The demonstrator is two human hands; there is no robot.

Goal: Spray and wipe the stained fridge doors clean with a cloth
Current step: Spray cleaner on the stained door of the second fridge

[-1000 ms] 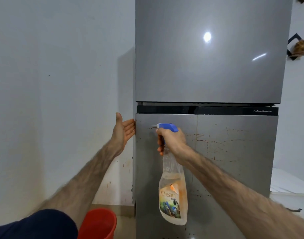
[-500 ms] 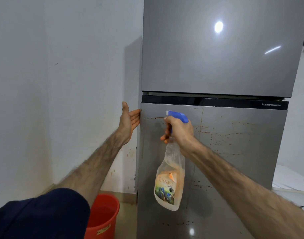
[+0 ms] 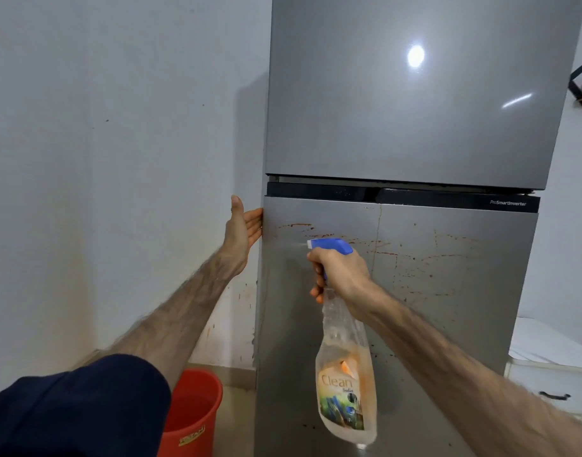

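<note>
Spraying now, right hand [image 3: 340, 272] squeezes the clear blue-nozzled spray bottle [image 3: 345, 374]; fresh mist hits the stained grey lower fridge door [image 3: 448, 308], whose edge the flat, open-fingered left hand [image 3: 243, 229] touches.

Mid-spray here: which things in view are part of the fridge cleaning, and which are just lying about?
Part of the job:
- clear spray bottle with blue trigger head, gripped by the right hand
- stained grey lower fridge door
- glossy grey upper fridge door
- left hand, flat against the lower door's left edge

Lying about:
- red plastic bucket
- black wall shelf
- white cabinet

No cloth in view.
</note>
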